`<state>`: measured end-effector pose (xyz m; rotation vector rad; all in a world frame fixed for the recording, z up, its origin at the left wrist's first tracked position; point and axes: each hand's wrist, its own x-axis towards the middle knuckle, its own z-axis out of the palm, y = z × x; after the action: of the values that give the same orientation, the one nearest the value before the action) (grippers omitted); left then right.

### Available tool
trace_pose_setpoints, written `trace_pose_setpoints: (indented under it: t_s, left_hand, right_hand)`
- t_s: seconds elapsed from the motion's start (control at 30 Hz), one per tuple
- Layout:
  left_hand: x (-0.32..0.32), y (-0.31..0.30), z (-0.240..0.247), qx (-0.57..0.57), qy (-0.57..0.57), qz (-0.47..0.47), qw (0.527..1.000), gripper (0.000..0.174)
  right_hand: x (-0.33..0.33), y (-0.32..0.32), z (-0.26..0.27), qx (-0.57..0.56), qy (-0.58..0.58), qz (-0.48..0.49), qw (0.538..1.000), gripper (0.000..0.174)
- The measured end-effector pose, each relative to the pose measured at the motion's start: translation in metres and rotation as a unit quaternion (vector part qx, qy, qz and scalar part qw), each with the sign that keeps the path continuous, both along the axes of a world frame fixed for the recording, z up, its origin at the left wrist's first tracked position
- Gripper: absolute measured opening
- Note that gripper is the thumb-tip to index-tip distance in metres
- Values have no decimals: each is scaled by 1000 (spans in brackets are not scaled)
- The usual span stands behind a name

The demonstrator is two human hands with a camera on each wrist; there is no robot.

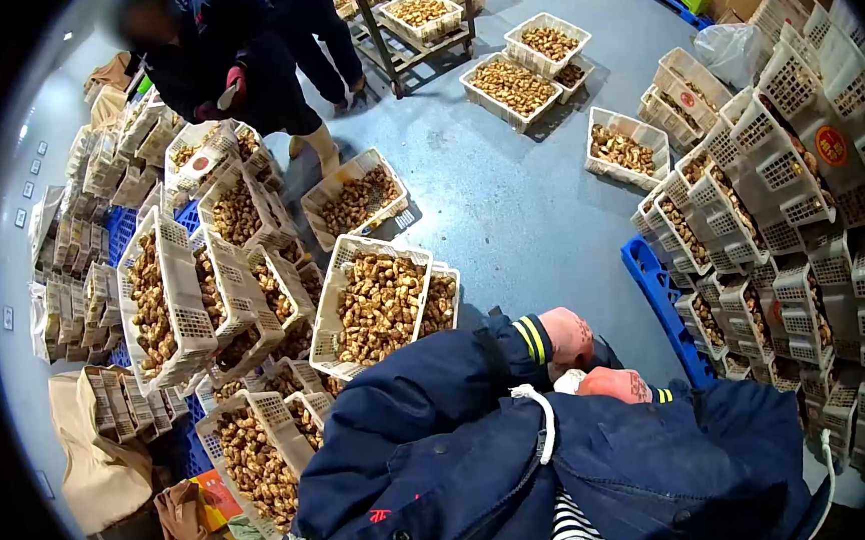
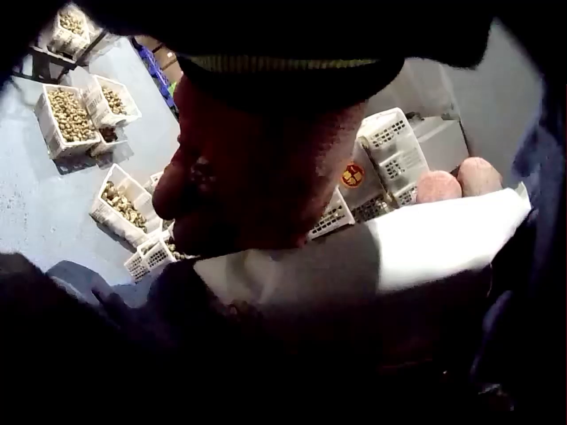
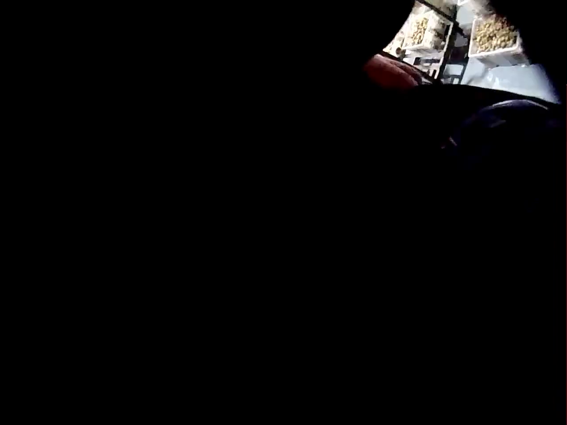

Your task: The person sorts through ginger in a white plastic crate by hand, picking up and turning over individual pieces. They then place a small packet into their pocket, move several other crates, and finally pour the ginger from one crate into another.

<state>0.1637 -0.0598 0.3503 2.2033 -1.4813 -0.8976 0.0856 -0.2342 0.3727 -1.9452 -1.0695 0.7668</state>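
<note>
In the head view, my left hand [image 1: 566, 337] in a pink glove is just in front of the jacket, with my right hand [image 1: 616, 386], also gloved, close beside it. A small part of a white sheet-like item [image 1: 569, 382] shows between them. The left wrist view has my left hand [image 2: 257, 168] in shadow, gripping the near side of that white item [image 2: 443, 239]. Two pink fingertips [image 2: 438, 187] of my right hand curl over its far edge. Nearly all of the right wrist view is dark; a reddish patch [image 3: 392, 73] shows near its top.
Crates of brown, bulb-like produce [image 1: 380, 304] stand stacked at left. More stacked crates [image 1: 786, 165] rise at right by a blue pallet [image 1: 660, 299]. A person in dark clothing [image 1: 207, 55] stands at upper left, another beside. A wheeled rack [image 1: 402, 46] holds crates behind, on blue floor [image 1: 509, 214].
</note>
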Motion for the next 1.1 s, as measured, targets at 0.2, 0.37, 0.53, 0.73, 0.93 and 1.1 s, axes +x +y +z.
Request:
trace_pose_setpoints:
  t_s: [0.2,0.37,0.53,0.73,0.93,1.1]
  left_hand:
    - [-4,2,-3,6,-23,46,999,22]
    - [-6,10,-6,-46,9,139,989,30]
    - [-4,1,-1,-56,59,174,981,29]
    - [-10,-6,-13,-189,21,226,955,21]
    - [-15,-3,-19,-236,-52,211,947,19]
    - [-8,-6,-23,-168,39,185,967,23]
  right_hand:
    - [5,1,39,38,27,-41,998,24]
    - [4,31,91,-285,-88,-186,936,52]
    - [-7,2,43,-233,-208,-63,948,46]
    - [-2,9,56,-162,-55,-113,979,35]
    - [-3,-5,48,-185,-77,-157,967,38]
    - [6,-1,56,-257,-141,-96,951,22]
